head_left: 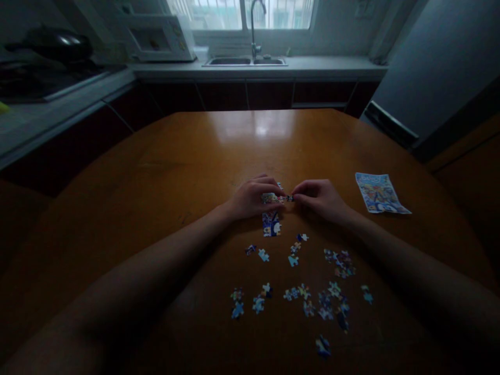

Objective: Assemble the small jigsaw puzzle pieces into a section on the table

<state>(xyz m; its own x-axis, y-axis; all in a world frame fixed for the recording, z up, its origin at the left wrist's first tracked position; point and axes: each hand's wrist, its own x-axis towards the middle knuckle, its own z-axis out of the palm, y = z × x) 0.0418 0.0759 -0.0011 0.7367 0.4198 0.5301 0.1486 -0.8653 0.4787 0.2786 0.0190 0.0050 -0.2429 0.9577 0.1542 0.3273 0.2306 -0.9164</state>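
Both my hands meet mid-table (156, 172): left hand (250, 198) pinching the joined strip (270, 198), right hand (322, 199) pinching a piece (289, 198) against its end. Below it a joined block (271, 224) lies flat. These look like thin card, feather-light and bendy, so I'd judge the joints pop apart if twisted; best held by the edges, fingertips only, strip flat on the wood. Loose pieces (304, 299) are scattered nearer me, the picture sheet (379, 193) off to my right.
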